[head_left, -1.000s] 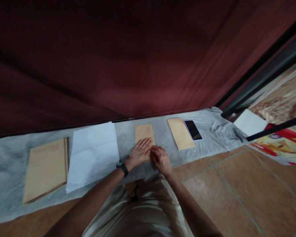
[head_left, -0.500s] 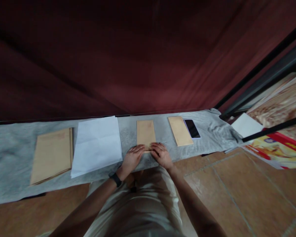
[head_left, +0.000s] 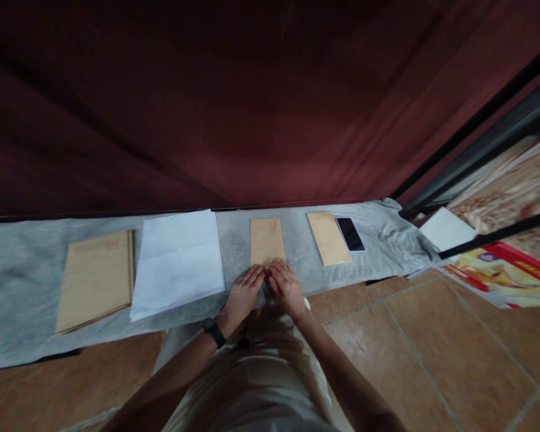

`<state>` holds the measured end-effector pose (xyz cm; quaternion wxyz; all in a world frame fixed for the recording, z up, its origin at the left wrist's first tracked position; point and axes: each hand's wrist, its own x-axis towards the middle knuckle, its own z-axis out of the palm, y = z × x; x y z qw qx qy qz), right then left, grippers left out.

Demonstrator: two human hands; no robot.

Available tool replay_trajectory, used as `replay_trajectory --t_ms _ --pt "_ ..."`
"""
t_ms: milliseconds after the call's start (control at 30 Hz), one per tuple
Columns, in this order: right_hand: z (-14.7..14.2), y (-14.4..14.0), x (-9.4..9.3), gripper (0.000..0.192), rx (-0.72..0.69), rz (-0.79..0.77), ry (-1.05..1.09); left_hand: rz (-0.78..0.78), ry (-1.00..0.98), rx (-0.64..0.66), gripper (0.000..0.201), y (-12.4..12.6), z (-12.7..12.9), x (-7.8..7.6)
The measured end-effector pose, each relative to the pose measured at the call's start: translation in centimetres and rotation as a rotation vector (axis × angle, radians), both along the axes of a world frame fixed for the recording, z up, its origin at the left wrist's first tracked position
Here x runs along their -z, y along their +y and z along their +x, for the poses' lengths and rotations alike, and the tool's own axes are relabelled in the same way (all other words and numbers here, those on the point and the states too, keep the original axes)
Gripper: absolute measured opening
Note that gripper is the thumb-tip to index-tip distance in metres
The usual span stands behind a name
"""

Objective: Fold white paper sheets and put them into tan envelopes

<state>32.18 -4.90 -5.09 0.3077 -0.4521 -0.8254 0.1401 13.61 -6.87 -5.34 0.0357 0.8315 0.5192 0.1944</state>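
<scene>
A small brown envelope (head_left: 266, 240) lies flat on a grey cloth (head_left: 22, 258) in front of me. My left hand (head_left: 242, 294), with a black watch on the wrist, and my right hand (head_left: 287, 287) rest flat side by side, fingertips touching the envelope's near edge. Neither hand grips anything. A second small brown envelope (head_left: 328, 237) lies to the right, next to a black phone (head_left: 350, 233).
A white sheet of paper (head_left: 177, 261) and a stack of larger brown envelopes (head_left: 96, 278) lie to the left. A dark red curtain (head_left: 234, 102) hangs behind the cloth. White paper (head_left: 447, 228) and a colourful poster (head_left: 504, 273) lie at the right on the tiled floor (head_left: 432, 354).
Both hands slid back toward me, from on top of the envelope's lower part to its near edge. The view shifted slightly.
</scene>
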Motion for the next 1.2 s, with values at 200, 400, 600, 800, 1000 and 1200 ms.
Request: replay_trajectory --t_ms 200,400,600,800,1000,1200 --pt "-1.6 -2.2 0.1 0.057 -0.074 -0.041 -0.155 -0.012 0.080 -0.005 0.057 -1.6 -0.7 -0.3" --pt "0.9 -1.7 0.2 0.060 -0.056 -0.016 -0.255 -0.012 0.094 -0.073 0.050 -2.7 -1.3 -0.2" --pt "3.1 -1.4 0.3 0.061 0.014 -0.006 -0.334 -0.033 0.047 -0.145 0.047 -3.0 -1.3 -0.7" --pt "2.9 -1.5 0.8 0.060 0.076 0.030 -0.356 -0.163 -0.184 -0.301 0.041 -0.8 0.1 -1.3" --pt "1.6 -1.8 1.3 0.056 0.175 0.070 -0.341 -0.354 -0.561 -0.504 0.061 2.1 1.0 -1.4" --pt "-0.5 -1.4 1.4 0.057 0.275 0.056 -0.245 -0.447 -0.861 -0.472 0.055 3.7 1.3 -1.1"
